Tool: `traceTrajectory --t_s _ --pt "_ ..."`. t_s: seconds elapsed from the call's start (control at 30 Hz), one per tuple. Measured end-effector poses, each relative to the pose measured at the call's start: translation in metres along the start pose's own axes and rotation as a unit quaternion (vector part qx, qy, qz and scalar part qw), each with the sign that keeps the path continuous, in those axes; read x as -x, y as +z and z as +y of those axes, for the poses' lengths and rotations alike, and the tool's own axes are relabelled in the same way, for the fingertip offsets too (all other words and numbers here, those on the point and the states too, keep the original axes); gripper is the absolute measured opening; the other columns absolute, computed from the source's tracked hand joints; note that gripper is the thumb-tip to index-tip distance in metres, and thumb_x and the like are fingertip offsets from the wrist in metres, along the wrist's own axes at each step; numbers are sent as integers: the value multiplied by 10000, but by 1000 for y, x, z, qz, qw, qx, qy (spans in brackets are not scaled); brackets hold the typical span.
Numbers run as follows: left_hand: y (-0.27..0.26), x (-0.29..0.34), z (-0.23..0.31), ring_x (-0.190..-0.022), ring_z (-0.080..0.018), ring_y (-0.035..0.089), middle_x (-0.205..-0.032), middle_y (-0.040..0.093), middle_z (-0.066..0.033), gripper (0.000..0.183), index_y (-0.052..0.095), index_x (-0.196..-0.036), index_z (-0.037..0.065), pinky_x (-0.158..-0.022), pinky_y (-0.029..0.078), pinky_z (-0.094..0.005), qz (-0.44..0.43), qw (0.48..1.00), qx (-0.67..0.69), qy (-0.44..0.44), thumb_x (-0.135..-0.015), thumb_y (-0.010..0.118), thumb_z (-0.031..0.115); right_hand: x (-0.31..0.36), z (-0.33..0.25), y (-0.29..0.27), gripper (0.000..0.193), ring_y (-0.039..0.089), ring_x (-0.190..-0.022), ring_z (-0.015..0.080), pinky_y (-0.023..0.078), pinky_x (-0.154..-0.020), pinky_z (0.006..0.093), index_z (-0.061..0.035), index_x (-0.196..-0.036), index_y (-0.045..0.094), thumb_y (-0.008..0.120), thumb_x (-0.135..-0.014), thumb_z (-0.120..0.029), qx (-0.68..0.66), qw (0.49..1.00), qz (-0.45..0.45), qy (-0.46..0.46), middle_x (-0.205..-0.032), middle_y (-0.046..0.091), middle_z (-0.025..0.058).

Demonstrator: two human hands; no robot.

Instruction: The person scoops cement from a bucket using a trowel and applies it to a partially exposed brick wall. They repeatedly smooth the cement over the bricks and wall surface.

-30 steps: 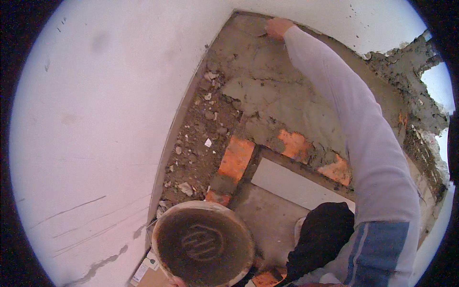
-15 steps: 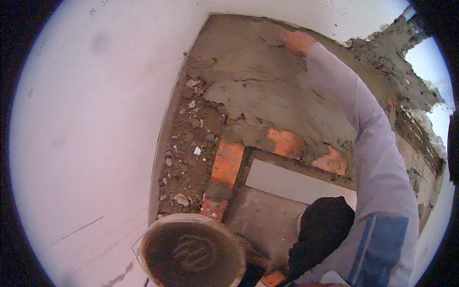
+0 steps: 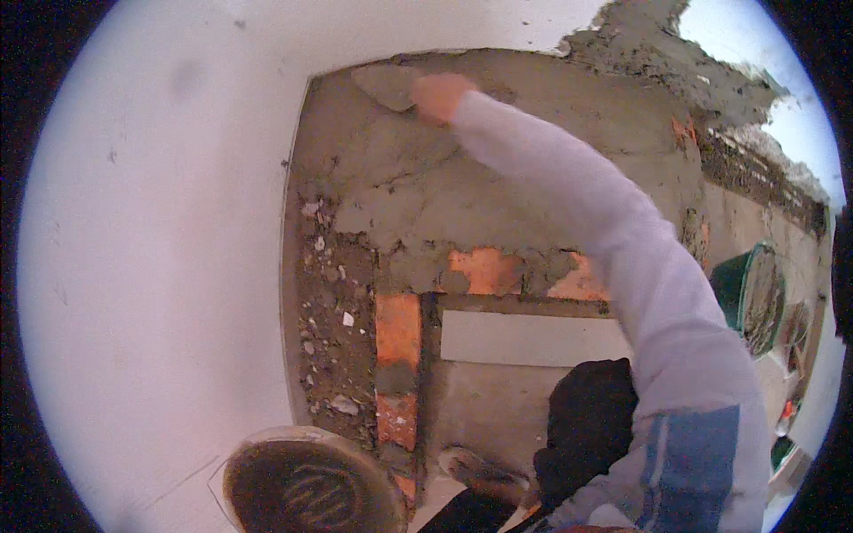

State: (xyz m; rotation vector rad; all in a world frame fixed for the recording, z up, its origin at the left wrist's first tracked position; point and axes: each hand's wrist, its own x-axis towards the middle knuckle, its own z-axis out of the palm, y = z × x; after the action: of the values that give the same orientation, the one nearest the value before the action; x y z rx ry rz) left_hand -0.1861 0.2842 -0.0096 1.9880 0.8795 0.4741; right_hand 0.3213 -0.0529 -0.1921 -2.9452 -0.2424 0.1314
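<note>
At the far end of my outstretched right arm, my right hand [image 3: 442,97] is closed around the handle of a trowel [image 3: 386,86]. Its grey, leaf-shaped blade lies against the wet mortar [image 3: 498,191], close to the far left corner where the white walls meet. The fingers are partly blurred, and the handle is hidden inside the hand. Orange bricks [image 3: 484,269] smeared with mortar edge the mortar bed on its near side. My left hand is nowhere in the picture.
Rubble [image 3: 333,329] fills a strip along the left white wall [image 3: 169,240]. A round, dark dished object [image 3: 311,487] stands at lower left. A pale slab [image 3: 529,338] lies inside the brick edging, near my dark-clad leg [image 3: 586,413]. At right is a green bucket [image 3: 733,289].
My right hand and the trowel have swept left toward the far left corner. The view has shifted too, and the green bucket now shows at right.
</note>
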Motion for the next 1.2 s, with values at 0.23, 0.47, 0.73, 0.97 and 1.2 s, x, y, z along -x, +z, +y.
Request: traceTrajectory --t_s 0.23,0.47,0.73,0.97,1.2 --pt "-7 -20 21 -1146 -343 438 -1300 441 -178 538 438 -1259 -17 -912 373 -466 -4 999 47 7 -906 452 388 33 95 -16 170 635 -828 345 519 -661 450 -13 -848 626 544 -769 -140 72 995 -41 48 -893 641 191" --pt "-18 -36 38 -1149 -349 438 -1300 443 -181 546 443 -1260 -10 -910 374 -473 -11 994 104 9 -900 457 399 133 200 -11 208 609 -856 362 498 -724 467 -40 -1008 516 461 -852 -168 77 994 17 77 -876 615 196" --pt "-67 -59 43 -1141 -368 447 -1291 453 -193 594 446 -1275 22 -900 398 -486 21 990 133 31 -861 504 444 192 284 44 200 628 -778 335 517 -609 440 -34 -975 538 447 -874 -182 40 993 94 -58 -802 634 168" --pt "-79 -55 31 -1064 -344 523 -1183 550 -172 455 511 -1202 60 -868 435 -410 -7 981 86 173 -832 605 309 138 110 18 186 610 -525 295 474 -413 416 -17 -890 573 463 -832 -155 -160 976 -128 80 -645 596 144" --pt "-51 -54 41 -1080 -325 507 -1190 534 -162 481 498 -1211 48 -887 417 -403 -20 982 138 127 -831 598 326 186 117 21 295 607 -954 306 500 -754 482 -95 -1121 537 469 -844 -168 10 997 -71 17 -1067 608 124"
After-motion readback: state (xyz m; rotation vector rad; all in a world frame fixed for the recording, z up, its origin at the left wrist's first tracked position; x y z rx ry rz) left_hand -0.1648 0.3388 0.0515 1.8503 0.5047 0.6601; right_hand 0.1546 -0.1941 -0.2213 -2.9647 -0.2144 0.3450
